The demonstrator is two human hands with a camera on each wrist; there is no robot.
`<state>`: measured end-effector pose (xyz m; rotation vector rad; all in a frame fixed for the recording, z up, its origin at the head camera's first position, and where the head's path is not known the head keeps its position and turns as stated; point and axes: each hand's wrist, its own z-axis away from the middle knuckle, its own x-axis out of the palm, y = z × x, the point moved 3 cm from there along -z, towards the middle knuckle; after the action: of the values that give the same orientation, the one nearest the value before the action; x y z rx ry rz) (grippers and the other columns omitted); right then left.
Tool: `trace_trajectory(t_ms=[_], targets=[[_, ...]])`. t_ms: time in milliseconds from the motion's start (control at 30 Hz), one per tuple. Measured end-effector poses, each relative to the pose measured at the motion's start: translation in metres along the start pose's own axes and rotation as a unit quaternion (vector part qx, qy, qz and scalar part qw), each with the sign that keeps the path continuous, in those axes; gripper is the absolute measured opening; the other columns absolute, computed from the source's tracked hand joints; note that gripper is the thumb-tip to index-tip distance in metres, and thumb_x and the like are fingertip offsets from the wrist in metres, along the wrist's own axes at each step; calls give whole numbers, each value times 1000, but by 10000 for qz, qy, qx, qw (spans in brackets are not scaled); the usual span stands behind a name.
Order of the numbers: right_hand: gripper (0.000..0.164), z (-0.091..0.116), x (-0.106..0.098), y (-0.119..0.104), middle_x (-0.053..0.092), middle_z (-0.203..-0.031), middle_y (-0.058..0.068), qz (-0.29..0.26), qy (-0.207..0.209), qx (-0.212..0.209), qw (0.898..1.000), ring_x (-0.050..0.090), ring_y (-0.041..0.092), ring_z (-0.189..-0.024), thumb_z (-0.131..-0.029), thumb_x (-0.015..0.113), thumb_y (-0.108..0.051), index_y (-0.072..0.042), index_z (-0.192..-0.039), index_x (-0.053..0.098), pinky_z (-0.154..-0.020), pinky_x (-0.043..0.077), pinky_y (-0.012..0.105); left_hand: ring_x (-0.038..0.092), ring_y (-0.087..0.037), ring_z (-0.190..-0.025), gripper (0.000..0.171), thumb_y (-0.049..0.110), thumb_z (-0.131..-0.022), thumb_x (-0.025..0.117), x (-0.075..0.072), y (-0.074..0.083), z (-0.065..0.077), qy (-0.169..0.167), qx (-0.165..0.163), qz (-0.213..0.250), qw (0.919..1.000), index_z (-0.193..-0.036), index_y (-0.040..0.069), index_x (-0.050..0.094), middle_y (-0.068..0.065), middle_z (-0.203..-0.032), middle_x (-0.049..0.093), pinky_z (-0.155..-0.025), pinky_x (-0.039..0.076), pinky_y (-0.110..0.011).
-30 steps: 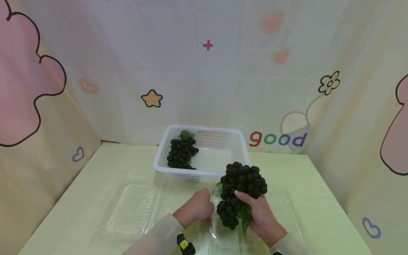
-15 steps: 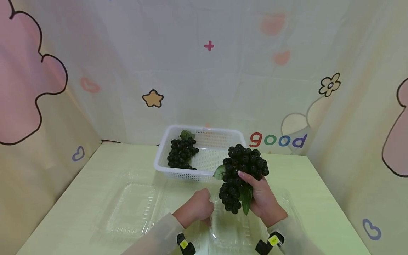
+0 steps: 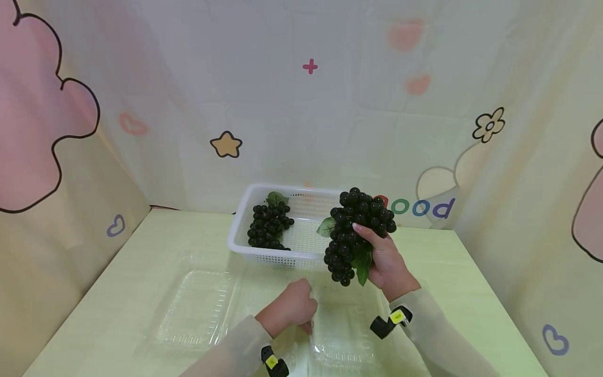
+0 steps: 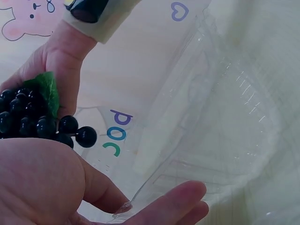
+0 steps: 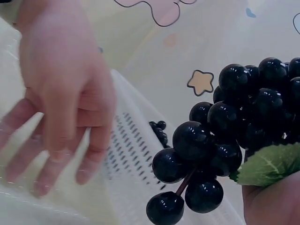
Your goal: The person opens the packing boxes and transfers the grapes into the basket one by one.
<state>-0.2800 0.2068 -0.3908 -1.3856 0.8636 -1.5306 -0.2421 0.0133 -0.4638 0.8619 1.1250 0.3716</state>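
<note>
My right hand grips a bunch of dark grapes with green leaves, thumb across the front. The bunch hangs above the table, overlapping the right part of a white perforated basket in the head view. My left hand is low at the left side of a clear plastic box. In the left wrist view, its thumb and fingers pinch the thin edge of the clear plastic. The right wrist view shows the grapes close up, with the left hand beyond.
More dark grapes with a leaf lie in the basket's left side. Another clear plastic tray section rests on the pale table at left. A printed curtain stands behind the basket and along both sides.
My right hand has lifted the grapes up and away from over the clear plastic box, towards the basket's right end. My left hand has stayed in place.
</note>
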Motion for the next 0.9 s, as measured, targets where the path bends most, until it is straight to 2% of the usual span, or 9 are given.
trace_trajectory(t_ms=[267, 333, 367, 433, 533, 600, 700, 833, 900], targets=[[49, -23, 7, -19, 52, -134, -2, -146, -83, -101, 9998, 59, 17, -121, -99, 66, -28, -30, -142, 42, -94, 59, 35, 65, -35, -84, 30, 3, -93, 55, 0, 0, -2, 27, -38, -245, 9997, -117, -14, 55, -25, -104, 62, -101, 52, -51], [49, -30, 9, -24, 52, -134, -2, -182, -93, -130, 9997, 57, 18, -122, -98, 67, -28, -30, -141, 43, -94, 59, 34, 65, -37, -89, 31, 3, -93, 55, 0, 1, -2, 35, -40, -269, 9996, -119, -15, 55, -27, -108, 62, -102, 51, -52], [49, -33, 10, -26, 52, -134, -2, -211, -88, -147, 9996, 57, 18, -122, -98, 68, -28, -30, -140, 43, -93, 60, 34, 66, -35, -86, 31, 3, -93, 56, 0, 1, -2, 29, -65, -247, 9997, -119, -15, 55, -27, -108, 62, -103, 51, -52], [52, -38, 13, -30, 51, -135, -2, -243, -94, -139, 9996, 56, 19, -124, -97, 69, -27, -30, -141, 42, -93, 60, 34, 66, -35, -93, 31, 3, -93, 56, -1, 1, -2, 45, -60, -299, 9995, -119, -14, 55, -26, -110, 62, -102, 51, -52], [58, -47, 18, -34, 51, -137, -1, -195, -77, -108, 9997, 56, 20, -124, -96, 72, -29, -29, -144, 40, -91, 60, 34, 68, -33, -84, 32, 3, -94, 56, 0, 1, -2, 32, -109, -231, 9997, -120, -14, 55, -28, -111, 62, -104, 50, -52], [62, -52, 20, -36, 51, -137, -1, -130, -33, -76, 9999, 56, 21, -124, -95, 73, -30, -28, -147, 39, -90, 60, 34, 67, -33, -88, 33, 3, -94, 56, 0, 1, -2, 31, -114, -254, 9996, -121, -14, 55, -28, -114, 62, -104, 50, -52], [65, -63, 24, -38, 53, -137, 0, -38, 60, -31, 10000, 57, 22, -123, -93, 76, -32, -25, -147, 41, -89, 60, 34, 70, -32, -76, 34, 3, -94, 56, 1, 1, -2, 29, -178, -161, 9997, -123, -15, 54, -30, -114, 63, -105, 50, -51], [68, -78, 28, -38, 53, -139, 1, 133, 131, 63, 9998, 57, 22, -123, -90, 79, -36, -23, -146, 42, -96, 58, 36, 69, -26, -59, 36, 3, -95, 56, 1, 1, -2, 27, -239, -51, 9997, -125, -16, 53, -31, -111, 63, -105, 51, -51], [68, -86, 28, -37, 54, -139, 2, 169, 188, 82, 9996, 57, 22, -124, -89, 80, -37, -23, -145, 44, -102, 55, 40, 67, -24, -59, 37, 3, -94, 56, 0, 2, -2, 16, -243, -43, 9997, -126, -16, 53, -32, -112, 63, -105, 50, -51]])
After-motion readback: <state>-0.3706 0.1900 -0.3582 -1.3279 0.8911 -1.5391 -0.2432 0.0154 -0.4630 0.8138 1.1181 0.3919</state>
